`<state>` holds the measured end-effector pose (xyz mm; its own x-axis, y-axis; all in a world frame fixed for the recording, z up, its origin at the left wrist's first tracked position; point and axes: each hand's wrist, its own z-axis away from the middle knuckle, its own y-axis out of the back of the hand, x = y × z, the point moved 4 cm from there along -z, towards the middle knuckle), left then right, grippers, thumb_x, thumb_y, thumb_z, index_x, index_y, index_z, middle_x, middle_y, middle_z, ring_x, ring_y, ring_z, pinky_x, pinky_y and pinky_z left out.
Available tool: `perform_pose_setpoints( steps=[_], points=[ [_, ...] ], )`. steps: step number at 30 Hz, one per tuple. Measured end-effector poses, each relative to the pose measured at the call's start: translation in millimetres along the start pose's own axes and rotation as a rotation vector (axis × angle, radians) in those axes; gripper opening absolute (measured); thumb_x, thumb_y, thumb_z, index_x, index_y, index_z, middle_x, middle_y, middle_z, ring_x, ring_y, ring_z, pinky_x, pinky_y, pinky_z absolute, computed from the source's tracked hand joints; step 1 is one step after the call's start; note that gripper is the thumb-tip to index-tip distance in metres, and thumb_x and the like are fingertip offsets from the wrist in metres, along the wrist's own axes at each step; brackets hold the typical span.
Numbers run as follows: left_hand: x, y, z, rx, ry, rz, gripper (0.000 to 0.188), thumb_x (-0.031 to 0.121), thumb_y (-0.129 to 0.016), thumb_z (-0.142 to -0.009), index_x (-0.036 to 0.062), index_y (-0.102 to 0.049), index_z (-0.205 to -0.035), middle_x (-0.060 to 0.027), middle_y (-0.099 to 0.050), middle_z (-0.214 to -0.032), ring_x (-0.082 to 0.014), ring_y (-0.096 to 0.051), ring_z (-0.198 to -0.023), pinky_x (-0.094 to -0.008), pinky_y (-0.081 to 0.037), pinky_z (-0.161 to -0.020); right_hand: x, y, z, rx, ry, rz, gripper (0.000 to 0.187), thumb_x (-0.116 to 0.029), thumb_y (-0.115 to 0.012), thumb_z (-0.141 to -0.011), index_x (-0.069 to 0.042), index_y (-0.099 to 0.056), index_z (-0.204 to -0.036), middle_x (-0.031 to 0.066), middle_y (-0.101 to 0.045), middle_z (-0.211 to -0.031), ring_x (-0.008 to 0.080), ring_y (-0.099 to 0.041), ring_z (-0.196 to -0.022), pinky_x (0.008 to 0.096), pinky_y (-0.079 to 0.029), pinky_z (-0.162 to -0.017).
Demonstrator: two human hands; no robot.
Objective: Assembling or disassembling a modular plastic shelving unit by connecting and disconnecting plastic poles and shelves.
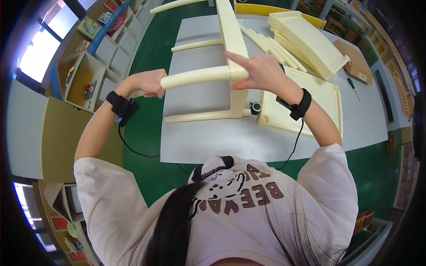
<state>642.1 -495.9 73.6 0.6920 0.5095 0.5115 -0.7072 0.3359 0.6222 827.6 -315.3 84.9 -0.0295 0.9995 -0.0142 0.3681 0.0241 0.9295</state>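
A cream plastic rack part stands on its edge over the table, with several round tubes pointing left from it. My left hand is closed at the free end of the middle tube; its fingertips are partly hidden. My right hand grips the panel where that tube joins, index finger stretched over the edge. Nearer to me, another tube sticks out from the same panel. A small black caster wheel is just right of the panel.
On the grey table lie a cream tray, loose tubes, more cream trays, a brown cardboard piece and a screwdriver. Shelving lines the left side. Cables hang from both wrist straps.
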Motion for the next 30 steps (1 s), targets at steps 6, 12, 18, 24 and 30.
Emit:
perform_pose_setpoints(
  steps=[6, 12, 18, 24, 30],
  points=[
    [7, -4, 5, -0.007, 0.002, 0.036, 0.015, 0.003, -0.060, -0.052, -0.0004, -0.046, -0.053, -0.0046, -0.045, -0.041, -0.0128, -0.045, -0.033, -0.0251, -0.032, -0.032, 2, 3, 2, -0.032, -0.008, -0.042, 0.080, -0.055, -0.066, -0.056, -0.024, -0.037, -0.124, 0.0088, -0.049, -0.049, 0.0265, -0.052, -0.046, 0.0336, -0.038, -0.043],
    [20, -18, 39, 0.915, -0.273, -0.745, 0.018, 0.014, -0.065, -0.064, 0.0047, -0.050, -0.064, -0.0101, -0.049, -0.052, -0.0266, -0.051, -0.049, -0.0329, -0.041, -0.045, 14, 8, 11, -0.081, -0.102, -0.098, 0.076, -0.050, -0.067, -0.057, -0.027, -0.038, -0.124, 0.0095, -0.050, -0.051, 0.0262, -0.052, -0.048, 0.0335, -0.039, -0.044],
    [-10, -22, 43, 1.346, -0.247, -0.922, 0.013, 0.006, -0.058, -0.064, 0.0062, -0.045, -0.065, -0.0100, -0.046, -0.051, -0.0285, -0.049, -0.048, -0.0366, -0.038, -0.043, 9, 1, 10, -0.043, -0.107, -0.095, 0.076, -0.051, -0.067, -0.057, -0.027, -0.038, -0.123, 0.0090, -0.049, -0.050, 0.0261, -0.050, -0.046, 0.0332, -0.038, -0.043],
    [-27, -8, 43, 0.967, -0.179, -0.698, 0.010, 0.005, -0.056, -0.060, 0.0011, -0.047, -0.065, -0.0163, -0.051, -0.056, -0.0358, -0.051, -0.055, -0.0406, -0.040, -0.050, 4, 0, 3, -0.016, -0.048, -0.049, 0.077, -0.054, -0.066, -0.057, -0.025, -0.039, -0.123, 0.0080, -0.048, -0.047, 0.0258, -0.049, -0.043, 0.0327, -0.037, -0.041],
    [-21, -2, 46, 0.721, -0.098, -0.497, 0.010, 0.005, -0.055, -0.057, -0.0004, -0.056, -0.065, -0.0199, -0.055, -0.062, -0.0357, -0.054, -0.063, -0.0402, -0.044, -0.060, 2, 1, 1, -0.074, -0.052, -0.027, 0.074, -0.052, -0.066, -0.058, -0.020, -0.042, -0.121, 0.0085, -0.051, -0.050, 0.0254, -0.053, -0.047, 0.0321, -0.038, -0.042]
  ],
)
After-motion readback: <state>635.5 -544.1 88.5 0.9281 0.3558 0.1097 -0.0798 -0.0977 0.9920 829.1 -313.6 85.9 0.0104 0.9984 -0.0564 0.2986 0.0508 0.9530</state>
